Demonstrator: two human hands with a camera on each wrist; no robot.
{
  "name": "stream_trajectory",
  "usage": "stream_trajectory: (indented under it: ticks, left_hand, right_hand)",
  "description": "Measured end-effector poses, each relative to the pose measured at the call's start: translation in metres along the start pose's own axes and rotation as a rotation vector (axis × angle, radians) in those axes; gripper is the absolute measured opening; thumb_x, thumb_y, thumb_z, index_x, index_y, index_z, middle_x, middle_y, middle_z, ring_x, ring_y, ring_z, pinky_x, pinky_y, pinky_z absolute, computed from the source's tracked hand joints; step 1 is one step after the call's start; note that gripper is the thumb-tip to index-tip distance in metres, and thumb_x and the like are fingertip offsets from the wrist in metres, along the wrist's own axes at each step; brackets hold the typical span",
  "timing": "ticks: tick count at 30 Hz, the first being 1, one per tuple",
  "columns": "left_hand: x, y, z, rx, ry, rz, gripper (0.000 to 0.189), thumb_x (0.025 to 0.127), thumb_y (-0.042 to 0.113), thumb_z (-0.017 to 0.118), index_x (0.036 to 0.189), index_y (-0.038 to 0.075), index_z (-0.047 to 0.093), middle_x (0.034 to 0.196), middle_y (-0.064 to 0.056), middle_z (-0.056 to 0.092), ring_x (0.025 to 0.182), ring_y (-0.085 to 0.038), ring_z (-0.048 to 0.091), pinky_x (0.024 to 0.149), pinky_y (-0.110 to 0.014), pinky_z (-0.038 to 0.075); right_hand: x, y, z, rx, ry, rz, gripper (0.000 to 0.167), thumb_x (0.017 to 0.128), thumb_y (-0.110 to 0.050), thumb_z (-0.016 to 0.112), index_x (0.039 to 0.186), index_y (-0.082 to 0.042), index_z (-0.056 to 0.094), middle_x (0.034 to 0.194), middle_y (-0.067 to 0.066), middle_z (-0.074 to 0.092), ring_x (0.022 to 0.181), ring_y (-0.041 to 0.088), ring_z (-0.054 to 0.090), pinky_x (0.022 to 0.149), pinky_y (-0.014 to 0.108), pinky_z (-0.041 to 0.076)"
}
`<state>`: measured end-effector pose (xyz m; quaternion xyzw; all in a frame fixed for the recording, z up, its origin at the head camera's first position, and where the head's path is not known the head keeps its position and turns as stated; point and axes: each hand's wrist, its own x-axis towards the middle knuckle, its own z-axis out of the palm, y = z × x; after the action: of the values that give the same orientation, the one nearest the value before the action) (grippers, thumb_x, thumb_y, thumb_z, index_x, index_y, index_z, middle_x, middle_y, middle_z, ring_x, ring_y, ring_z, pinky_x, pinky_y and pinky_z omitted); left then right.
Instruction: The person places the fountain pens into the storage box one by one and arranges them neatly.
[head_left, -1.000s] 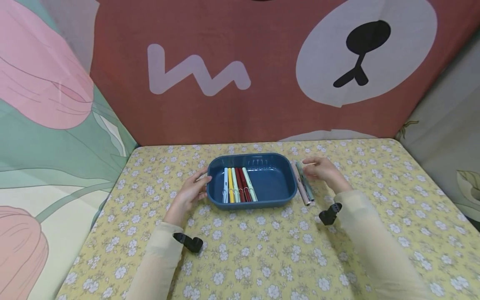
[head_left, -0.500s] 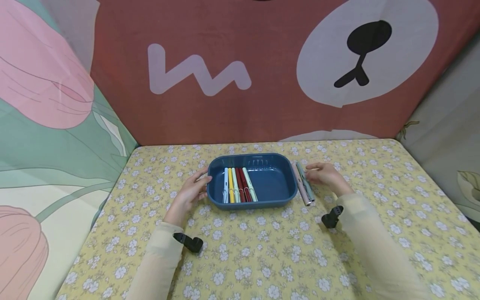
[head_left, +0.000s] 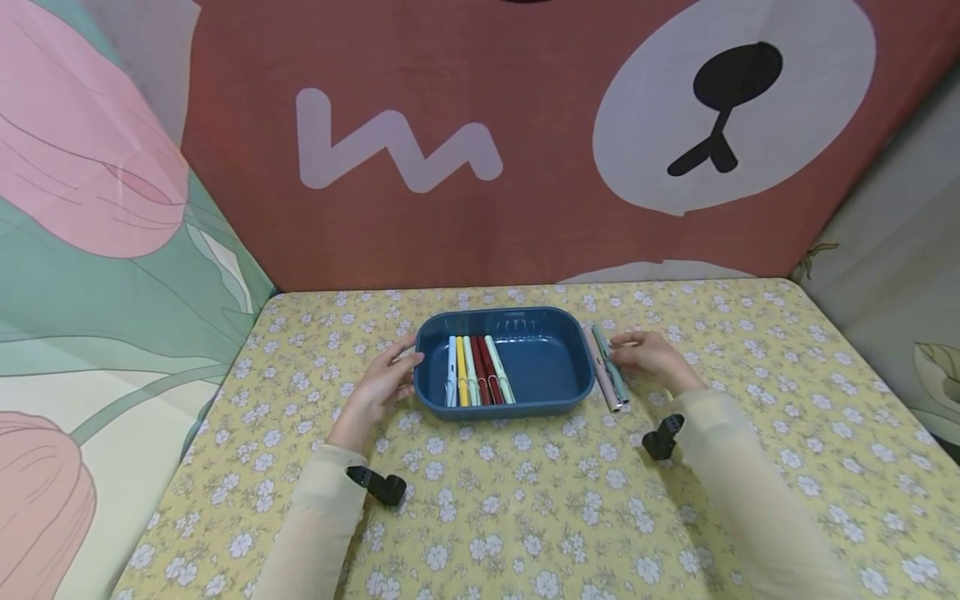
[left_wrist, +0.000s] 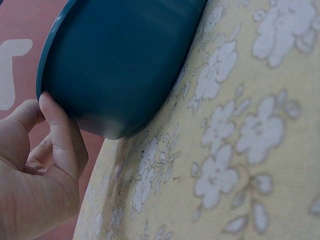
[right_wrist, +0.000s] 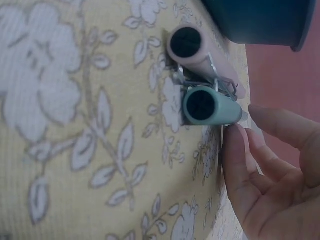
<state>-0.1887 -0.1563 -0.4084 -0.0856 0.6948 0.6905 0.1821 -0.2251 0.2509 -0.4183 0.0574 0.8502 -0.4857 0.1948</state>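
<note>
A dark blue tray point(head_left: 547, 371) sits on the table with several clip pens side by side in its left half, among them a light blue pen point(head_left: 452, 371) and a yellow pen point(head_left: 462, 371). My left hand point(head_left: 382, 383) rests its fingertips against the tray's left wall, just under the rim in the left wrist view. Right of the tray lie a pink pen point(head_left: 602, 371) and a grey-green pen point(right_wrist: 201, 106), next to each other. My right hand point(head_left: 651, 358) is beside the grey-green pen, thumb and fingers apart, fingertips right at its far end in the right wrist view.
A yellow flowered cloth point(head_left: 487, 508) covers the table. Behind its back edge hangs a red-brown printed backdrop point(head_left: 450, 233). A green and pink floral cloth point(head_left: 127, 300) hangs on the left.
From over the grey-green pen, my right hand has drawn back slightly right and lower, to its side. The left hand, tray and pens stay in place.
</note>
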Motion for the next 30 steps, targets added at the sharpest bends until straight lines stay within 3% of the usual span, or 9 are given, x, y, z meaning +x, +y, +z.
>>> stream_trajectory:
  ticks: [6,16,24,30]
  left_hand:
    - [0.004,-0.004,-0.002,-0.008,0.000,0.010,0.055,0.099,0.021,0.053,0.150,0.021,0.033,0.085,0.006,0.057,0.060,-0.004,0.053,0.053,-0.017,0.047]
    - [0.012,-0.013,-0.004,0.014,0.033,0.016,0.054,0.099,0.026,0.054,0.149,0.025,0.034,0.106,0.001,0.055,0.063,-0.002,0.053,0.053,-0.015,0.047]
    - [0.010,-0.012,-0.004,0.010,0.029,0.007,0.054,0.098,0.025,0.054,0.149,0.025,0.035,0.103,0.002,0.055,0.062,-0.003,0.054,0.053,-0.016,0.047]
    - [0.001,-0.002,-0.001,0.008,0.017,-0.002,0.054,0.099,0.022,0.053,0.149,0.020,0.034,0.093,0.003,0.057,0.062,-0.004,0.054,0.054,-0.017,0.048]
  right_hand:
    - [0.001,0.001,0.002,-0.024,-0.006,-0.006,0.052,0.094,-0.013,0.057,0.138,0.009,0.042,0.134,0.029,0.049,0.086,0.002,0.061,0.083,0.025,0.055]
    - [-0.002,-0.004,0.006,-0.037,-0.008,-0.030,0.051,0.094,-0.011,0.056,0.136,0.014,0.041,0.120,0.024,0.056,0.083,0.002,0.059,0.086,0.029,0.055]
    - [-0.002,-0.008,0.012,-0.104,0.029,-0.006,0.049,0.093,-0.012,0.058,0.132,0.013,0.044,0.125,0.028,0.051,0.091,0.016,0.061,0.082,0.030,0.054]
    - [-0.001,-0.008,0.013,-0.108,0.042,0.005,0.050,0.093,-0.012,0.057,0.133,0.014,0.043,0.127,0.030,0.050,0.098,0.022,0.061,0.084,0.032,0.054]
